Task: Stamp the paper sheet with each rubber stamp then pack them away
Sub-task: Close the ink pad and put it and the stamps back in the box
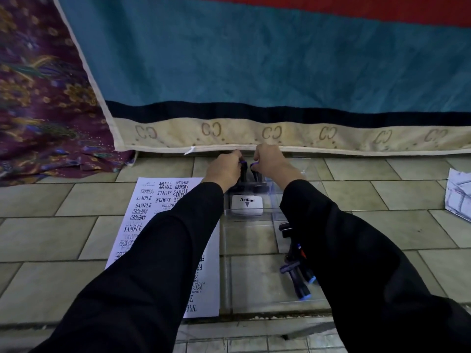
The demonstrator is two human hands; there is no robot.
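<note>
Sheet (153,212) left of clear box (249,240): full of imprints, stamping appears done. Packing in progress: L hand (224,169) and R hand (272,165) each pinch a stamp (244,171) at box far end; more stamps (297,273) lie in near-right section.

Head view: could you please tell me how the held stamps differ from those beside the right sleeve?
The held black rubber stamps stand upright, one pinched by the left hand, one by the right hand; the loose black rubber stamps lie flat, ungripped, nearer the camera. Both have blue ends.
</note>
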